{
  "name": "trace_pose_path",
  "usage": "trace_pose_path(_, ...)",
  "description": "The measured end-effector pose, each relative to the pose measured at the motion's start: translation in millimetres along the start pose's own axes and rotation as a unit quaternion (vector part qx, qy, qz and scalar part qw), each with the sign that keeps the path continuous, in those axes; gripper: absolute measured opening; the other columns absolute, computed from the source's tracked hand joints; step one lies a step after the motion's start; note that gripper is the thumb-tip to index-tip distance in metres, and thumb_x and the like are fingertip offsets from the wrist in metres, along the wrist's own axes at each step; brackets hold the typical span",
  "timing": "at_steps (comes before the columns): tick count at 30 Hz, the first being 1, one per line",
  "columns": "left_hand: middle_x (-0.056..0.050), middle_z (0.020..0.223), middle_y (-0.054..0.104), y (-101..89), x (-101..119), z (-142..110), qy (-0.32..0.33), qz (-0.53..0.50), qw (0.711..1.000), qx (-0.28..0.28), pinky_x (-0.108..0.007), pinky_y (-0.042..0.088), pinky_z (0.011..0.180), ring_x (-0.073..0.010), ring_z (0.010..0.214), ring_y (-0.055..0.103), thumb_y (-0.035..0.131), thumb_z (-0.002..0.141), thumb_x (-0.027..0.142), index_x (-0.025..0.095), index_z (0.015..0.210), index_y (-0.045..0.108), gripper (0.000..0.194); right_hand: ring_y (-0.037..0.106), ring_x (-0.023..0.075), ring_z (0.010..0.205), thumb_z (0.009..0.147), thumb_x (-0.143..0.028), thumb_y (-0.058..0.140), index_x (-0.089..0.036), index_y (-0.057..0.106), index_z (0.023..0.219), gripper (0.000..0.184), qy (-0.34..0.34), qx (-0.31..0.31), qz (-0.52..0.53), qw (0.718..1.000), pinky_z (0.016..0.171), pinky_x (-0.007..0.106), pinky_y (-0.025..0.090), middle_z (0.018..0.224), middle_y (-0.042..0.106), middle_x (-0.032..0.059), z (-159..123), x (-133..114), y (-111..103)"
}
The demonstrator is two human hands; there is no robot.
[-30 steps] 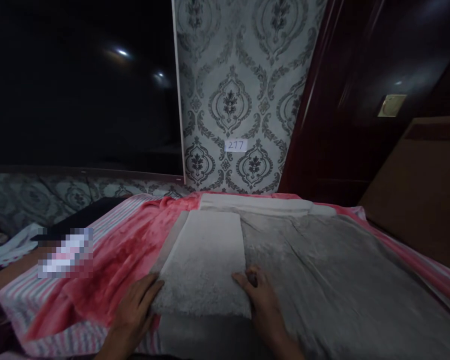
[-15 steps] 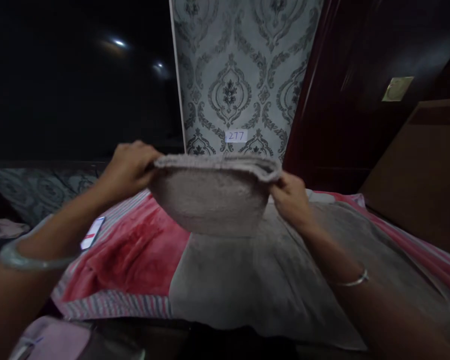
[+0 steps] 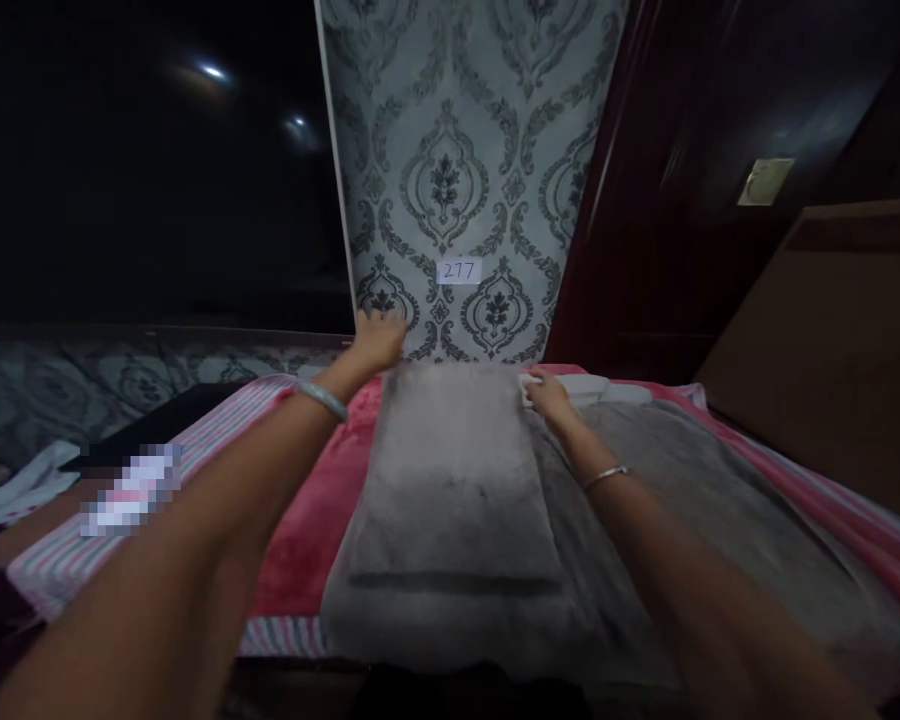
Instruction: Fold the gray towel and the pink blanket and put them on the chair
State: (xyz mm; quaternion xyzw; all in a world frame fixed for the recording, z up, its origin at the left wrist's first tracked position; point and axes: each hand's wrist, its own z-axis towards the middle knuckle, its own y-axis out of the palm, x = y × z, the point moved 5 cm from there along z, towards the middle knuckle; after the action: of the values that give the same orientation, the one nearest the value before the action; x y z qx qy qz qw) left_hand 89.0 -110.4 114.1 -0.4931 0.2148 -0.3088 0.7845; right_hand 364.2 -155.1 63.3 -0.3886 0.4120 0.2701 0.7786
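Observation:
A grey plush cloth (image 3: 457, 480), folded into a long flat panel, lies in front of me with its far edge near the wall. My left hand (image 3: 381, 340) is closed at the panel's far left corner, a bangle on the wrist. At the far right corner my right hand (image 3: 547, 395) pinches the edge with bent fingers; a thin bracelet sits on that wrist. Beneath and to the right spreads a wider grey plush fabric (image 3: 690, 510), wrinkled beside the panel. Whether the two grey pieces are joined cannot be made out.
Under the grey fabric lies a red blanket (image 3: 307, 540) with a striped border. A pixelated bright object (image 3: 131, 492) rests at the left. Behind stand a large dark screen (image 3: 150, 180), patterned wallpaper with a paper label "277" (image 3: 459, 270), and a brown box (image 3: 832, 350) at the right.
The folded grey cloth, held up in the air before, now lies stretched flat on the grey fabric. Both hands have moved to its far corners, the left one shifting right.

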Motion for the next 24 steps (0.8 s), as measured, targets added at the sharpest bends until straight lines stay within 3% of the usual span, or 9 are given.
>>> trace_pose_path(3,-0.02,0.152,0.047,44.7,11.0,6.8,0.004,-0.008,0.999,-0.046,-0.059,0.03,0.118,-0.0342,0.144,0.041,0.059,0.092,0.04,0.017,0.141,0.053,0.054,0.057,0.0328,0.125,0.085,-0.041,0.055,-0.017,0.06,0.135,0.056,0.0,-0.016,-0.046,0.999,0.111,0.051,0.04,0.13,0.065,0.0167,-21.4,28.1,27.4)
trace_pose_path(5,-0.021,0.153,0.046,79.3,18.7,-4.7,0.005,-0.017,0.996,-0.084,-0.061,0.031,0.117,-0.0353,0.144,0.041,0.059,0.092,0.037,0.017,0.142,0.053,0.054,0.043,0.0324,0.14,0.087,-0.042,0.055,-0.018,0.056,0.143,0.061,-0.033,-0.07,-0.114,0.99,0.119,0.05,0.031,0.148,0.053,0.0149,-43.3,39.6,48.3)
trace_pose_path(8,-0.017,0.16,0.037,126.8,27.9,-38.6,-0.007,-0.047,0.99,-0.13,-0.066,0.028,0.117,-0.0373,0.149,0.031,0.051,0.096,0.041,0.021,0.149,0.046,0.057,0.021,0.0328,0.152,0.096,-0.046,0.047,-0.024,0.043,0.154,0.062,-0.096,-0.193,-0.285,0.934,0.122,0.057,0.019,0.164,0.029,0.0093,-79.3,54.7,77.8)
trace_pose_path(10,-0.015,0.163,0.032,144.2,29.4,-56.5,-0.019,-0.065,0.989,-0.128,-0.065,0.023,0.119,-0.0363,0.152,0.025,0.046,0.098,0.044,0.023,0.153,0.041,0.059,0.014,0.0325,0.154,0.101,-0.048,0.039,-0.029,0.033,0.158,0.061,-0.108,-0.243,-0.353,0.897,0.121,0.061,0.016,0.168,0.018,0.0063,-96.3,63.5,87.3)
trace_pose_path(13,-0.015,0.164,0.031,148.4,27.6,-63.8,-0.024,-0.078,0.989,-0.12,-0.065,0.021,0.12,-0.035,0.153,0.023,0.046,0.099,0.043,0.023,0.154,0.039,0.059,0.014,0.0312,0.154,0.104,-0.048,0.035,-0.03,0.028,0.16,0.06,-0.098,-0.258,-0.379,0.883,0.122,0.06,0.015,0.168,0.013,0.0057,-103.5,66.9,87.4)
trace_pose_path(16,-0.018,0.163,0.031,137.6,31.5,-66.1,-0.024,-0.092,0.986,-0.134,-0.068,0.022,0.118,-0.0364,0.152,0.024,0.05,0.097,0.044,0.022,0.153,0.041,0.061,0.015,0.0321,0.154,0.104,-0.047,0.035,-0.028,0.031,0.159,0.058,-0.089,-0.272,-0.379,0.88,0.121,0.061,0.016,0.168,0.016,0.0075,-96.9,60.9,83.8)
trace_pose_path(20,-0.015,0.16,0.037,117.7,71.2,-98.8,0.073,-0.148,0.975,-0.147,-0.067,0.02,0.12,-0.0353,0.151,0.028,0.06,0.092,0.048,0.028,0.151,0.045,0.064,0.012,0.0319,0.155,0.105,-0.044,0.033,-0.03,0.038,0.156,0.053,-0.155,-0.299,-0.344,0.877,0.121,0.062,0.015,0.167,0.022,0.0058,-82.9,43.7,88.8)
trace_pose_path(22,-0.011,0.163,0.033,113.1,95.4,-122.5,0.127,-0.179,0.961,-0.167,-0.068,0.017,0.122,-0.0351,0.152,0.024,0.068,0.086,0.05,0.034,0.154,0.038,0.076,0.011,0.029,0.155,0.106,-0.044,0.031,-0.034,0.037,0.156,0.052,-0.202,-0.342,-0.318,0.861,0.122,0.059,0.013,0.167,0.022,0.0022,-76.8,39.9,98.9)
trace_pose_path(24,-0.008,0.166,0.025,113.2,109.1,-139.0,0.128,-0.188,0.956,-0.183,-0.07,0.015,0.121,-0.0362,0.154,0.017,0.071,0.085,0.047,0.038,0.157,0.03,0.084,0.012,0.0282,0.155,0.105,-0.048,0.032,-0.036,0.033,0.158,0.054,-0.222,-0.378,-0.307,0.845,0.123,0.058,0.013,0.167,0.021,-0.0002,-67.1,43.3,110.1)
